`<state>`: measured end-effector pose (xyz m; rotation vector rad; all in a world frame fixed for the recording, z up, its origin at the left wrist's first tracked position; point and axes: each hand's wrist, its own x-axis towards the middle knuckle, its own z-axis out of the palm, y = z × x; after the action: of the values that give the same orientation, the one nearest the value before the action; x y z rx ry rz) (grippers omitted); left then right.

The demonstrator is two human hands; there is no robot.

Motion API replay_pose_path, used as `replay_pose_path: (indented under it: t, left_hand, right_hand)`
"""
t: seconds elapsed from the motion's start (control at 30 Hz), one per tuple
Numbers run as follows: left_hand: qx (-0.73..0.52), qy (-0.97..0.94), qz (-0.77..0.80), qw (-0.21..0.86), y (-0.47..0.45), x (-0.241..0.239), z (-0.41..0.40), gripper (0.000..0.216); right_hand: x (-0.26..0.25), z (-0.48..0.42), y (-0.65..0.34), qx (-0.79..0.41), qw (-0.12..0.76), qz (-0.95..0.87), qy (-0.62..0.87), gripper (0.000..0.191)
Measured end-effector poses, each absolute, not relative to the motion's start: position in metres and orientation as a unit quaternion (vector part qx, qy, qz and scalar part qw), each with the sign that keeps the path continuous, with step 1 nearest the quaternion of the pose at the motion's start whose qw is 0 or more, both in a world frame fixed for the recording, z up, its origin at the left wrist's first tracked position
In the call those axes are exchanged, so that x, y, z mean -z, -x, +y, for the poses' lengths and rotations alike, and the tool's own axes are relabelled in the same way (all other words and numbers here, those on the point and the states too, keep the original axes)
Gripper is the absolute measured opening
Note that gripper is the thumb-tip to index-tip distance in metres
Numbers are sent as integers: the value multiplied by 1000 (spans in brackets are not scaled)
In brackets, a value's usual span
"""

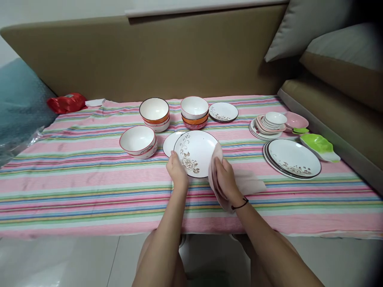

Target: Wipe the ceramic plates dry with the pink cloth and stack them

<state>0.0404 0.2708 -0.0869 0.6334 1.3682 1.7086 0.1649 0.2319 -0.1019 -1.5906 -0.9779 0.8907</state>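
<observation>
A white plate (200, 149) with a dark rim and a brown flower print is held up, face toward me, above the striped cloth. My left hand (178, 170) grips its lower left edge, thumb on the rim. At the right edge, my right hand (224, 177) is closed around a pale pink cloth (218, 155), which is folded over the plate's rim. The cloth's lower end hangs below that hand. Behind the held plate, another white plate (169, 145) lies partly hidden. Just left of it stand two stacked white bowls (137, 140) with red rims.
Further back are bowl stacks (154, 109) (194, 107) and a plate stack (224, 111). On the right sit stacked plates (295, 157), small bowls (275, 118), a pink dish (296, 120) and a green leaf-shaped dish (318, 144). A red package (67, 103) lies far left.
</observation>
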Motion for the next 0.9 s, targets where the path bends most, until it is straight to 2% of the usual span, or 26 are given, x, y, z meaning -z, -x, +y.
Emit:
replay_pose_path:
  t: [0.3, 0.43, 0.6, 0.7, 0.9]
  left_hand:
    - [-547, -433, 500, 513, -35, 81, 269, 44]
    - [-449, -499, 485, 561, -32, 80, 270, 48]
    - [-317, -573, 410, 635, -34, 78, 263, 42]
    - [-301, -575, 395, 650, -34, 77, 260, 43]
    - [-389, -508, 427, 639, -32, 82, 264, 42]
  right_hand:
    - [96, 240, -206, -253, 509, -472, 674, 40]
    - [91, 237, -210, -164, 434, -566, 682, 39]
    - [90, 233, -199, -88, 322, -688, 644, 36]
    - [90, 232, -190, -63, 304, -706, 636, 38]
    - [88, 237, -193, -84, 319, -634, 700, 40]
